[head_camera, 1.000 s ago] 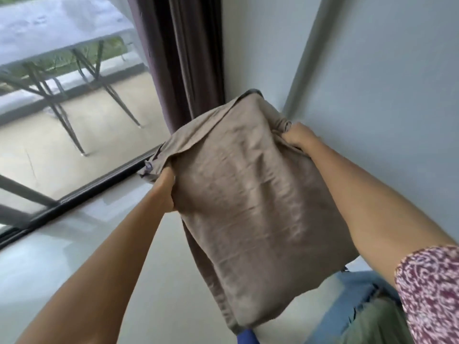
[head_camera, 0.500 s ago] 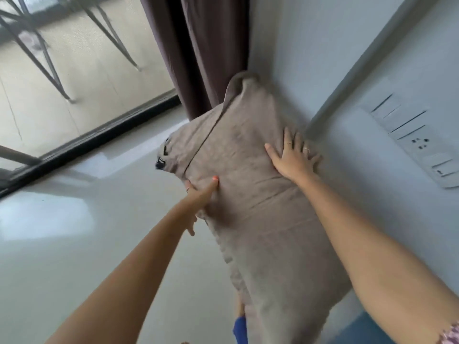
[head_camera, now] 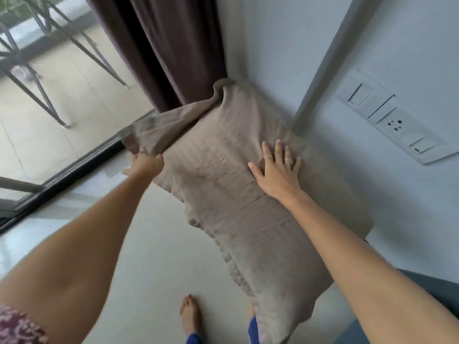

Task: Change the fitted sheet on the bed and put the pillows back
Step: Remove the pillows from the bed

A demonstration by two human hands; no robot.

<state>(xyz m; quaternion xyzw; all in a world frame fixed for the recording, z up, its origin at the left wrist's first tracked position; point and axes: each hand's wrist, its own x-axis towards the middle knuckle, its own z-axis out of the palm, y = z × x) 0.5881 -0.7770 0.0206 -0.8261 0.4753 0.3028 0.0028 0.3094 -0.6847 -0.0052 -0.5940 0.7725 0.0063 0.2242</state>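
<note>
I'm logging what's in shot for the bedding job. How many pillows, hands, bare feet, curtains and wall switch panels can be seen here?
Pillow: 1
Hands: 2, the left hand and the right hand
Bare foot: 1
Curtain: 1
Switch panel: 1
Total: 6

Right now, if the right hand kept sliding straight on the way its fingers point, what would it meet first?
The right hand lies flat on the pillow, fingers pointing up toward the wall. Going on, it would probably cross the pillow's top edge and meet the grey wall, near the vertical strip; depth is unclear.
</note>
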